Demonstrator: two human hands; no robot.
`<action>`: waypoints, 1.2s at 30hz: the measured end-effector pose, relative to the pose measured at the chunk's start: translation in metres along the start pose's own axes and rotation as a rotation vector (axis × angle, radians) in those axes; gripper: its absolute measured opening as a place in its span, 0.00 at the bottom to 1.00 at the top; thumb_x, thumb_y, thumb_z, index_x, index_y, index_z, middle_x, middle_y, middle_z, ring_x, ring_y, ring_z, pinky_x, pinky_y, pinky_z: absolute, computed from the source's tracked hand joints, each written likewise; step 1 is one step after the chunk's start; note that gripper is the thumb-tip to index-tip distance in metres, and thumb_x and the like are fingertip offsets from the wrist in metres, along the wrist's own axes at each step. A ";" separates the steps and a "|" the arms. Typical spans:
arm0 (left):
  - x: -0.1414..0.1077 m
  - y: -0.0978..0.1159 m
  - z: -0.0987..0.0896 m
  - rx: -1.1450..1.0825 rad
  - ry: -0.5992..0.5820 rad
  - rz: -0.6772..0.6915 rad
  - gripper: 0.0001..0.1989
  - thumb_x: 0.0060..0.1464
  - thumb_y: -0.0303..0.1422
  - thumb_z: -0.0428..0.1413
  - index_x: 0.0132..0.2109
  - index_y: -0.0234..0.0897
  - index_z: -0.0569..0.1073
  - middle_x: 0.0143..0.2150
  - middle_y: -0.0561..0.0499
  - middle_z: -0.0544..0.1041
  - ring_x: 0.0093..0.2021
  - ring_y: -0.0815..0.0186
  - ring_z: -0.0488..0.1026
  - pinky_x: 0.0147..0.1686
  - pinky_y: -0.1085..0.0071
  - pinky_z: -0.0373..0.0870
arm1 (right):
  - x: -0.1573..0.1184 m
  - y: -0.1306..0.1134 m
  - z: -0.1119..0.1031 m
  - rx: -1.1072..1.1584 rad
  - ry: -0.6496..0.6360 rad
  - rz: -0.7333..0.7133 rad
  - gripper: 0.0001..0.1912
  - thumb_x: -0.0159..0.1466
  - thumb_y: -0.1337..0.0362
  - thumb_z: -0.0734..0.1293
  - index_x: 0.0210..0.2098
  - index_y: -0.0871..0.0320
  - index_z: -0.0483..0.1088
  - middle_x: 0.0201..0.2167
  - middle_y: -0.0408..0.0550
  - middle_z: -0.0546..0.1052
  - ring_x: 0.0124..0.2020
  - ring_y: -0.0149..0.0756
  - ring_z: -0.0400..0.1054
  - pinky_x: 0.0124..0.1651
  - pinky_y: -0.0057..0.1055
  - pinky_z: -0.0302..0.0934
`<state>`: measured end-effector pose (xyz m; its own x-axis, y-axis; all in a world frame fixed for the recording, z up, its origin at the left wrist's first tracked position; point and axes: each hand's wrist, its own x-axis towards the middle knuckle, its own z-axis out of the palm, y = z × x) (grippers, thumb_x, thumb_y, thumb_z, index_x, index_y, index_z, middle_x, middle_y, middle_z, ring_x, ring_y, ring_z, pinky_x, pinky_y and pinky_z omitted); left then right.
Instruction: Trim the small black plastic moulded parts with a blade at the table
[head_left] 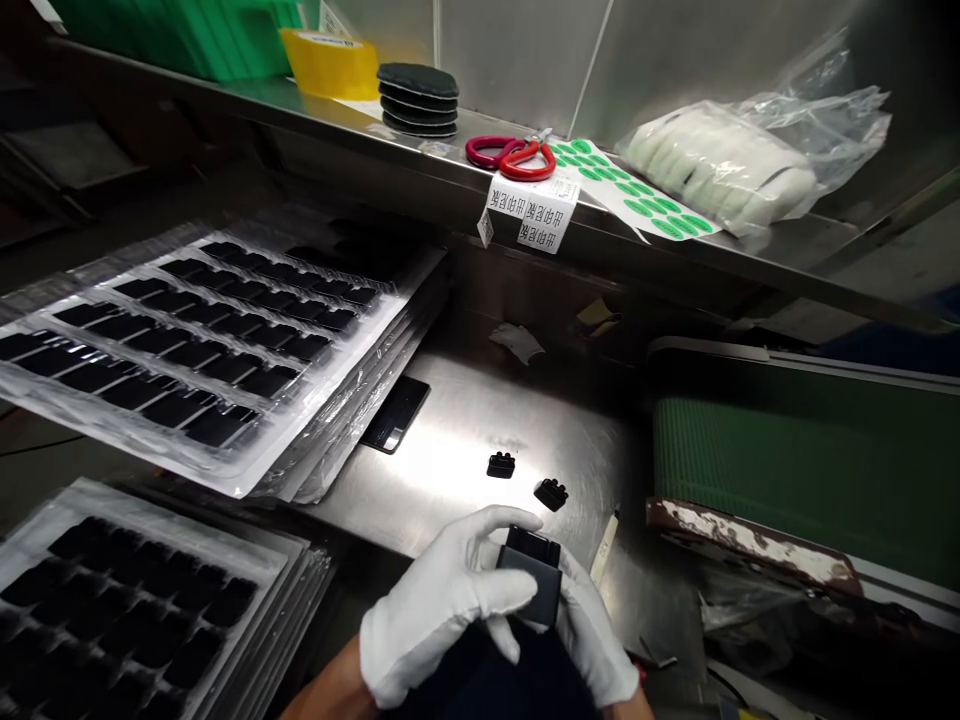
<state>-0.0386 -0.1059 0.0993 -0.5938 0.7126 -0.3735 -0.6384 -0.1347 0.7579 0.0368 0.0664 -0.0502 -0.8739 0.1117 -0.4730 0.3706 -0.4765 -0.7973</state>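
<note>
Both my hands wear white gloves and meet at the front edge of the metal table. Between them is a small black rectangular plastic case (531,580). My left hand (450,580) grips it from the left, with the thumb lying across its face. Around its right side closes my right hand (592,630), its fingers mostly hidden behind the case. Just beyond the hands, two small black plastic parts (501,465) with rounded knobs lie apart on the table. A pale flat-handled tool (605,545) rests to the right of my right hand.
Stacked clear trays (255,480) of black parts rise at left, with another tray stack (262,600) below. A phone (397,412) lies beside them. A green conveyor belt (810,460) runs at right. The shelf holds red-handled snips (527,160), green stickers (637,190) and yellow tape (330,65).
</note>
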 end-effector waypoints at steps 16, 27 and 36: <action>-0.001 0.003 0.002 0.074 0.058 -0.052 0.32 0.42 0.16 0.62 0.54 0.40 0.67 0.43 0.47 0.76 0.26 0.71 0.73 0.24 0.79 0.71 | -0.058 -0.096 0.033 0.011 0.025 0.007 0.40 0.42 0.68 0.79 0.53 0.56 0.64 0.37 0.47 0.75 0.23 0.29 0.69 0.23 0.24 0.62; -0.001 0.007 0.006 0.086 0.032 -0.039 0.27 0.44 0.18 0.63 0.50 0.41 0.69 0.40 0.53 0.73 0.27 0.72 0.71 0.23 0.79 0.71 | -0.081 -0.128 0.052 -0.176 0.189 0.079 0.40 0.35 0.77 0.71 0.50 0.57 0.67 0.31 0.46 0.77 0.21 0.36 0.70 0.19 0.30 0.62; -0.002 0.007 0.006 0.110 0.047 -0.101 0.30 0.42 0.19 0.66 0.52 0.39 0.67 0.39 0.50 0.75 0.31 0.66 0.74 0.22 0.79 0.72 | -0.089 -0.135 0.058 -0.243 0.219 0.153 0.39 0.36 0.77 0.66 0.49 0.56 0.65 0.27 0.43 0.76 0.14 0.31 0.65 0.17 0.29 0.59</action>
<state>-0.0384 -0.1039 0.1084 -0.5530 0.6857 -0.4733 -0.6401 0.0139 0.7681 0.0463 0.0706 0.1208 -0.7243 0.2518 -0.6419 0.5789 -0.2836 -0.7645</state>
